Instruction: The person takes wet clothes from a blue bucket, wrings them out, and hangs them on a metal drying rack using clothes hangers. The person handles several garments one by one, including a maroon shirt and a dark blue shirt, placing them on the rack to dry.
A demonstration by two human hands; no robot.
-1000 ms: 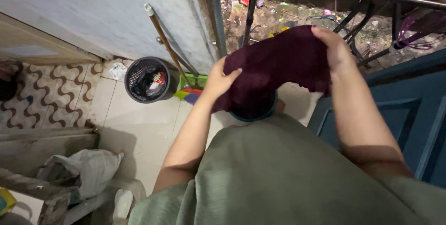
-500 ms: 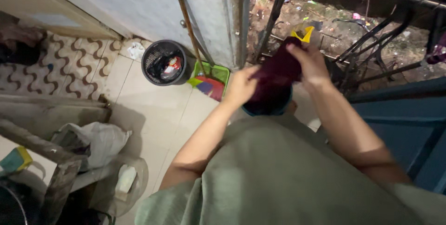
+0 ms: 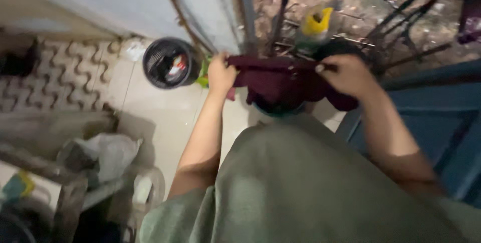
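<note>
Both of my hands hold a dark maroon cloth [image 3: 280, 80] stretched out between them at chest height. My left hand [image 3: 220, 74] grips its left end, and my right hand [image 3: 346, 75] grips the right end. The cloth hangs over a round teal tub [image 3: 273, 109], most of which it hides. My green garment [image 3: 300, 188] fills the lower part of the view. The picture is blurred by motion.
A black mesh bin [image 3: 169, 63] with rubbish stands by the wall, beside a wooden broom handle [image 3: 186, 22] and a green dustpan [image 3: 204, 75]. A dark blue door [image 3: 441, 122] is at right. Metal rack bars [image 3: 401, 12] and a yellow object [image 3: 316, 22] lie ahead. A white bag [image 3: 107, 155] lies at left.
The cloth was bunched between my hands; now my hands have moved apart and pulled it out into a wide band. The camera has shifted and the view has blurred.
</note>
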